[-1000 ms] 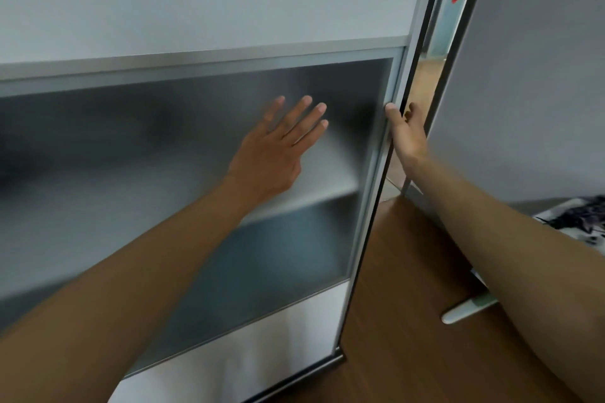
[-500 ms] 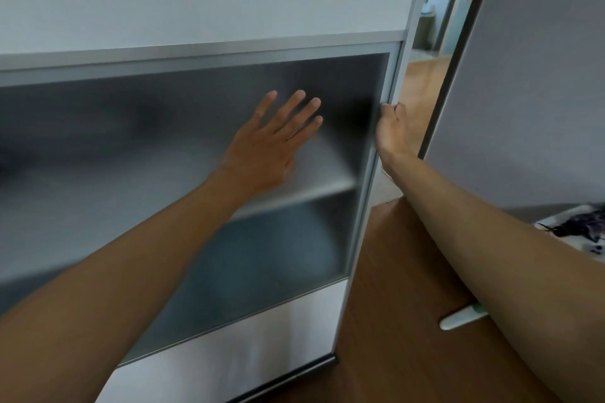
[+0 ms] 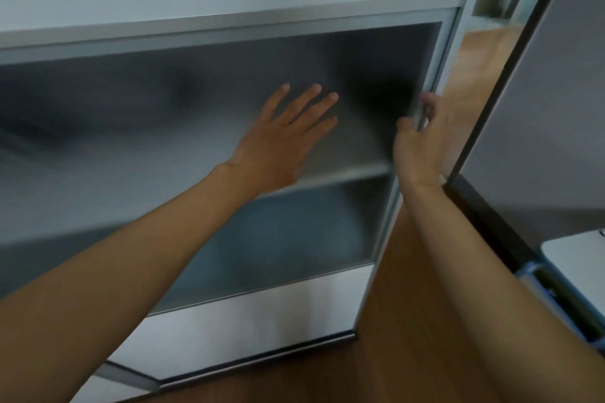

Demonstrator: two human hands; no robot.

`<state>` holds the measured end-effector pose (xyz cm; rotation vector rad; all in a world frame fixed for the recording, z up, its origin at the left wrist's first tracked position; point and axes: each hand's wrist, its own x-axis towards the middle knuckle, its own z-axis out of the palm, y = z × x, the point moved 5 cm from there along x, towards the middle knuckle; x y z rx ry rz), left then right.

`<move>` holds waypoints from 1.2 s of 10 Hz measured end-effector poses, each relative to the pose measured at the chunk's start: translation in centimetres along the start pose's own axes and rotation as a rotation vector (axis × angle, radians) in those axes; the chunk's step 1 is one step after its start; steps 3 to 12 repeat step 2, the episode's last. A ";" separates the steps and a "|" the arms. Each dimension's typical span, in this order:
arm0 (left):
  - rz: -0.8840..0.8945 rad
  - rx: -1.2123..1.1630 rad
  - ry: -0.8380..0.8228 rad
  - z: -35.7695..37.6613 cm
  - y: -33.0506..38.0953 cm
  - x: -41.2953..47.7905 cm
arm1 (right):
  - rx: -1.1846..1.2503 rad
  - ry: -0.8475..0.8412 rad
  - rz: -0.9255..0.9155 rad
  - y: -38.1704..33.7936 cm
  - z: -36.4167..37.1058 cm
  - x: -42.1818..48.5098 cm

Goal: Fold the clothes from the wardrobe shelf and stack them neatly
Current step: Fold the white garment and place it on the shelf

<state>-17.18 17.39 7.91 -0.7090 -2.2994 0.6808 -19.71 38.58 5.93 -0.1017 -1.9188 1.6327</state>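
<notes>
The wardrobe door (image 3: 196, 147) filled most of the view, its frosted panel set in a metal frame. Behind the panel a shelf (image 3: 347, 173) showed as a pale band; any clothes on it were too blurred to identify. The left hand (image 3: 281, 144) lay flat against the frosted panel, fingers (image 3: 314, 98) spread and holding nothing. The right hand (image 3: 419, 144) was closed around the door's right frame edge (image 3: 435, 82), thumb in front, fingers wrapped behind. Wooden flooring (image 3: 409, 321) lay below, and a grey wall panel (image 3: 550, 108) stood to the right.
</notes>
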 end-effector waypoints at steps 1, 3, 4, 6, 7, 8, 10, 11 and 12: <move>-0.114 -0.177 0.001 -1.7 -1.8 -3.5 | -0.031 -0.123 -0.145 -0.9 1.9 -2.1; -0.291 -0.410 -0.085 -1.6 -3.6 -11.1 | -0.031 -0.237 -0.144 0.5 2.7 -4.8; -0.291 -0.410 -0.085 -1.6 -3.6 -11.1 | -0.031 -0.237 -0.144 0.5 2.7 -4.8; -0.291 -0.410 -0.085 -1.6 -3.6 -11.1 | -0.031 -0.237 -0.144 0.5 2.7 -4.8; -0.291 -0.410 -0.085 -1.6 -3.6 -11.1 | -0.031 -0.237 -0.144 0.5 2.7 -4.8; -0.291 -0.410 -0.085 -1.6 -3.6 -11.1 | -0.031 -0.237 -0.144 0.5 2.7 -4.8; -0.291 -0.410 -0.085 -1.6 -3.6 -11.1 | -0.031 -0.237 -0.144 0.5 2.7 -4.8; -0.291 -0.410 -0.085 -1.6 -3.6 -11.1 | -0.031 -0.237 -0.144 0.5 2.7 -4.8; -0.291 -0.410 -0.085 -1.6 -3.6 -11.1 | -0.031 -0.237 -0.144 0.5 2.7 -4.8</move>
